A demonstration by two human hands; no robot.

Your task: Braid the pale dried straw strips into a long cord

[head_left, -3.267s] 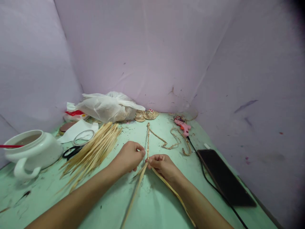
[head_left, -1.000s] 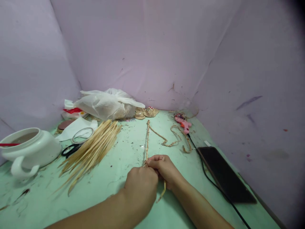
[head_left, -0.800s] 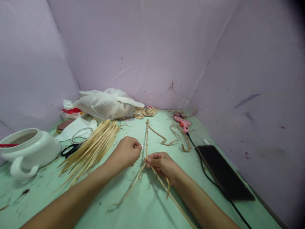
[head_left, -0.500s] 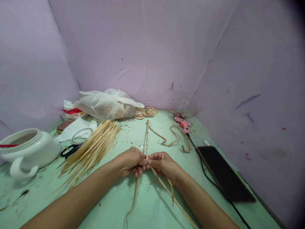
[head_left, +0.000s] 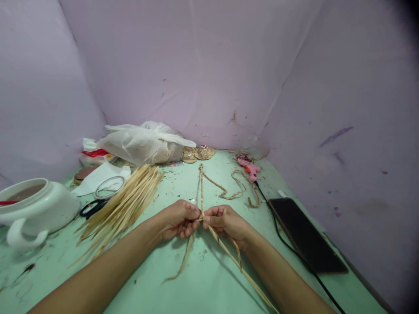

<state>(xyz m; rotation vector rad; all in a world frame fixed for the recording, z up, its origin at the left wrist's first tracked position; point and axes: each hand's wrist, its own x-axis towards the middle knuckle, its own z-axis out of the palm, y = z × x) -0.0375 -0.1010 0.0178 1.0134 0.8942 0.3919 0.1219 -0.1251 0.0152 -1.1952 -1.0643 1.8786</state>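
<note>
Both hands, left [head_left: 178, 218] and right [head_left: 225, 221], pinch the braid [head_left: 201, 192]; straw bundle [head_left: 124, 206] left, phone [head_left: 306, 233] right

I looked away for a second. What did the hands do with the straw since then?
The left hand swung over the right hand, out to the side, then back to pinch the braid beside it. The loose strips shifted. The straw bundle and scissors stayed put.

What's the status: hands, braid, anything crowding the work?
Left hand and right hand both pinched on the straw braid at its near end. Loose strands trail toward the person. Straw bundle lies left, apart.
</note>
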